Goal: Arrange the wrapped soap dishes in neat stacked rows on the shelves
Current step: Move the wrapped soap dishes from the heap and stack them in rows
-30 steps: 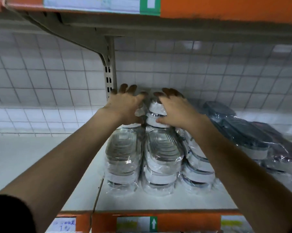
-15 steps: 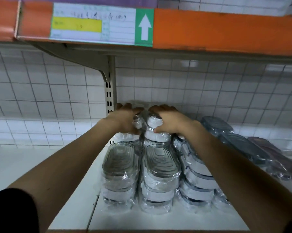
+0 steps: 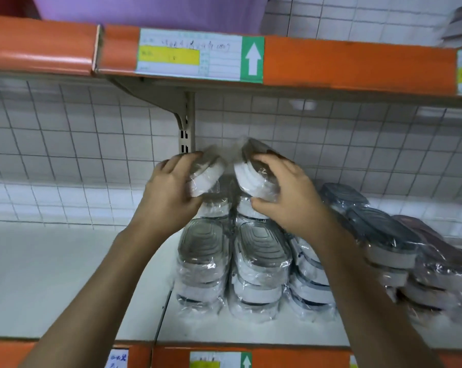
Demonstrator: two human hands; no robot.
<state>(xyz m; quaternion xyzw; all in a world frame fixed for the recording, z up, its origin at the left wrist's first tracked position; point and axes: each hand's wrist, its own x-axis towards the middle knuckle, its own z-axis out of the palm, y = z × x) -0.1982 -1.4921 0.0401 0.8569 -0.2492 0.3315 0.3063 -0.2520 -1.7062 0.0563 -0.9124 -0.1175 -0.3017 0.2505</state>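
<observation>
Plastic-wrapped soap dishes stand in stacked rows on the white shelf (image 3: 65, 274). Two front stacks of clear grey-and-white soap dishes (image 3: 203, 264) (image 3: 261, 264) sit side by side, with more stacks behind and to their right. My left hand (image 3: 168, 189) grips one wrapped dish (image 3: 206, 176), tilted, above the back stacks. My right hand (image 3: 285, 197) grips another wrapped dish (image 3: 251, 173), also tilted, beside the first. Both held dishes are lifted clear of the stacks below and are motion-blurred.
Darker grey and brown wrapped dishes (image 3: 384, 235) lie in leaning rows at the right. The upper shelf's orange edge (image 3: 331, 65) with a price label hangs close above. A bracket upright (image 3: 187, 134) stands against the tiled back wall. The shelf surface extends left of the stacks.
Both hands have lifted a dish each off the back stacks and tilted them apart. The camera has tipped upward, showing more of the upper shelf.
</observation>
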